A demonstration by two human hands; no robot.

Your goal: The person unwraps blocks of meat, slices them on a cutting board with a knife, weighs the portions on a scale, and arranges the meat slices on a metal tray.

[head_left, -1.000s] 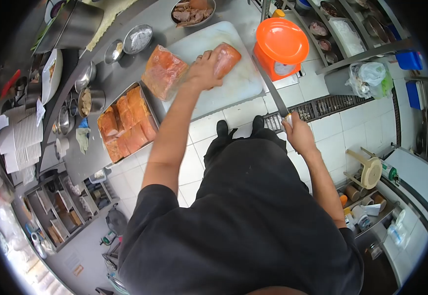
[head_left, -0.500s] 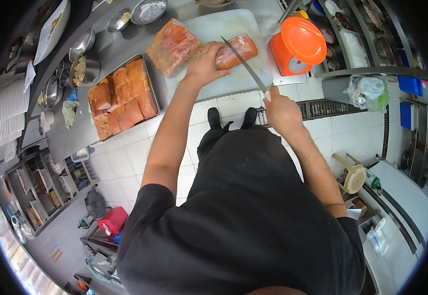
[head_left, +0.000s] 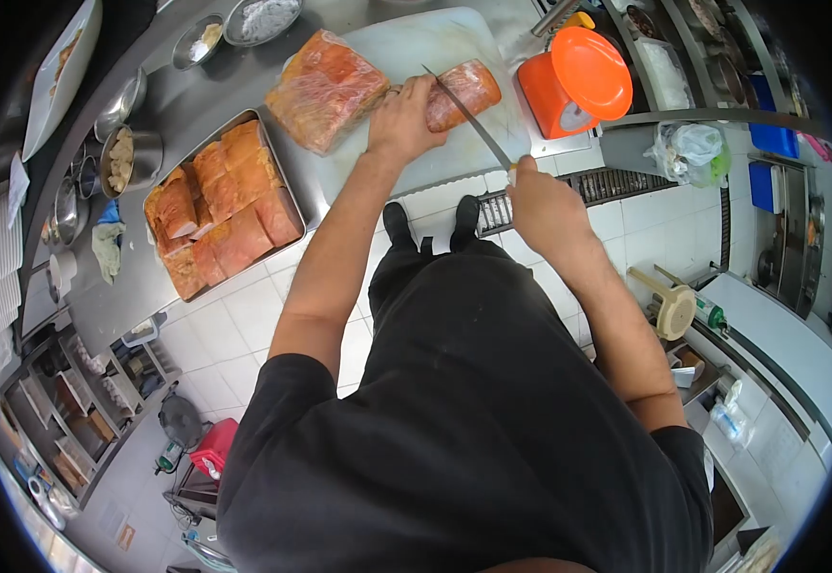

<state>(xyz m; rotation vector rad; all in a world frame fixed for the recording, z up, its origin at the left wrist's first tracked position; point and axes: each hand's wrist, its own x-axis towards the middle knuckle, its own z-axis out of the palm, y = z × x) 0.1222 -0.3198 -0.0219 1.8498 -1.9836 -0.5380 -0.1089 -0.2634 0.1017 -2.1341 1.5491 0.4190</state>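
Note:
On the white cutting board [head_left: 473, 162] lies a small orange-skinned meat block [head_left: 464, 95]. My left hand [head_left: 404, 119] rests at its left end, fingers bent against it and close to the larger meat slab [head_left: 327, 93], which overlaps the board's left side. A long knife [head_left: 470, 118] is in my right hand [head_left: 547, 205], its handle mostly covered by the closed fingers. The blade slants up and left across the left part of the small block, its tip near my left fingertips. Whether the edge is in the meat cannot be seen.
A metal tray [head_left: 303, 225] of cut meat pieces sits left of the board. An orange scale [head_left: 551, 95] stands to its right. Small metal bowls [head_left: 196, 42] are at the back left, and a metal pot [head_left: 139, 158] is beyond the tray.
The knife has come from beside the board up and left over the small block. My left hand has shifted from the top of the block to its left end. The camera view has also shifted.

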